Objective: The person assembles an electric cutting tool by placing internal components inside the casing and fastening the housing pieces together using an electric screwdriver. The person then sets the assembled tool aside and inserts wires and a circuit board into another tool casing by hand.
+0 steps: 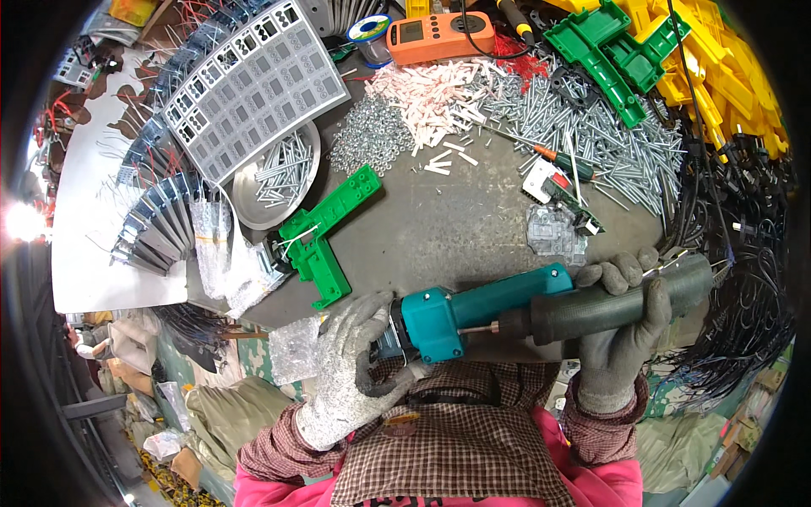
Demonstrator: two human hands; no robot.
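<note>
My gloved left hand [351, 363] is closed around the left end of a teal plastic tool housing [435, 325], its fingers and thumb on either side. The housing lies sideways above the table's near edge, its long arm pointing right. In my gloved right hand [621, 338] is a thick dark electric screwdriver [608, 311], held level. Its thin bit [480, 329] points left and meets the housing's lower part; the screw there is hidden. A small metallic piece shows near my right fingertips, too small to name. Beyond my left hand lies an open green housing half [325, 241] with a white wire.
Behind are a metal dish of screws [283, 177], nuts [367, 135], pale sleeves [431, 97], loose screws [583, 127] and an orange meter [439, 38]. A circuit board [583, 211], clear block [556, 235] and screwdriver [562, 160] lie right. Black cables [735, 313] hang at the edge.
</note>
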